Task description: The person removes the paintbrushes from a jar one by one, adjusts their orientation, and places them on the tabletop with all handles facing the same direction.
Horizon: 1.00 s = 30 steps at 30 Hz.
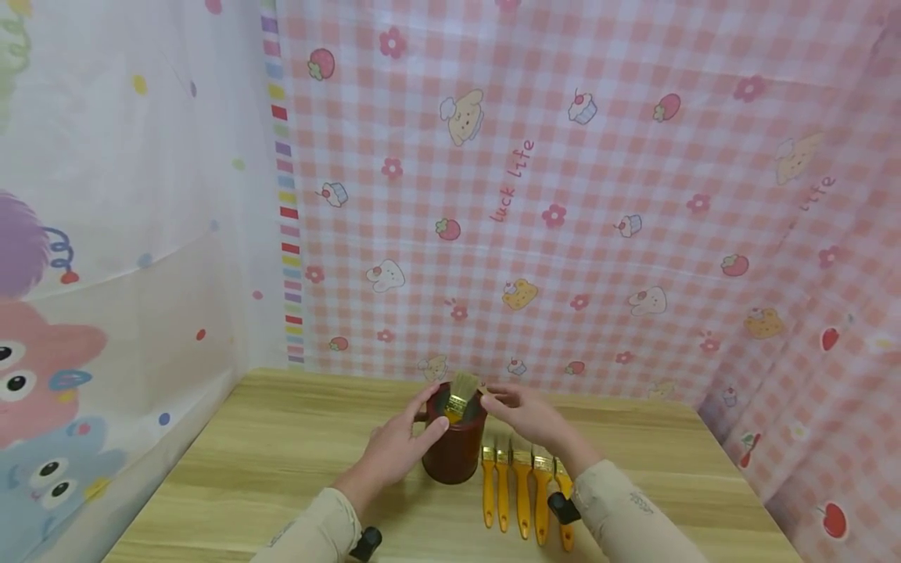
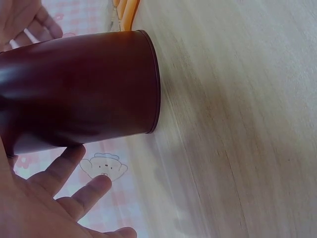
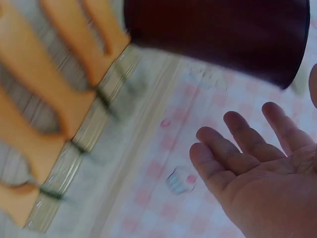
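A dark reddish-brown cylindrical pot point(image 1: 453, 457) stands upright on the table. One paintbrush point(image 1: 463, 388) leans inside it, pale bristles up, part of its yellow handle below the rim. My left hand point(image 1: 397, 447) grips the pot near its rim from the left, thumb in front. In the left wrist view, a fingertip touches the pot's side while other fingers spread away. At the rim's right side is my right hand point(image 1: 524, 412); in the right wrist view, this hand point(image 3: 262, 173) has loosely extended fingers apart from the pot point(image 3: 223, 34). Whether its thumb touches the rim is unclear.
Several yellow-handled paintbrushes point(image 1: 523, 500) lie in a row right of the pot, bristles toward the back, partly under my right forearm. Wood-grain table point(image 1: 281, 469) spreads around. A pink checked cloth point(image 1: 535, 258) hangs behind, and a white printed cloth point(image 1: 169, 195) hangs at left.
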{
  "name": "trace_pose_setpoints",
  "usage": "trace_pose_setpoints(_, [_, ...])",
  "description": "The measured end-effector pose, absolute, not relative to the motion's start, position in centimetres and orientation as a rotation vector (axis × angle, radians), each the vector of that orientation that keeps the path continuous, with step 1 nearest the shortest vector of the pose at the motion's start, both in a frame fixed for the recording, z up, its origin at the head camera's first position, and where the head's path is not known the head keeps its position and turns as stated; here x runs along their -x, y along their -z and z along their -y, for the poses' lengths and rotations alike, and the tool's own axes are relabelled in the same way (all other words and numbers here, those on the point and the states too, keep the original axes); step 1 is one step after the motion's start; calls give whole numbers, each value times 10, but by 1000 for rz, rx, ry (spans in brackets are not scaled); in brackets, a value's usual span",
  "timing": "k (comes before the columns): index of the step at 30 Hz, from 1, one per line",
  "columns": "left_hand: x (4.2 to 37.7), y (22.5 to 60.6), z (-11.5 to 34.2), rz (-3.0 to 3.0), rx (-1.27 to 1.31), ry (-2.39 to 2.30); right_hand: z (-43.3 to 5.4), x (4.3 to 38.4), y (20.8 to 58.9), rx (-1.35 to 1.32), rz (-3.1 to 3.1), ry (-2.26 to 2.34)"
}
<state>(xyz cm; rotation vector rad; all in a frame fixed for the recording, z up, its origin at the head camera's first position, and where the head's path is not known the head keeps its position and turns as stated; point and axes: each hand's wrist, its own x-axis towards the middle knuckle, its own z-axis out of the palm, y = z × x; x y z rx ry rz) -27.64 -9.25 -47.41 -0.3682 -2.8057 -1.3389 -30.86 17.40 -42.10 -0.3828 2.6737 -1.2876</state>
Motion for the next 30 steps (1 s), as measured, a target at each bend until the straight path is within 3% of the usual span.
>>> trace_pose_setpoints(30, [275, 471, 91, 2810, 366, 1321, -104, 309, 422, 309, -2971, 1308])
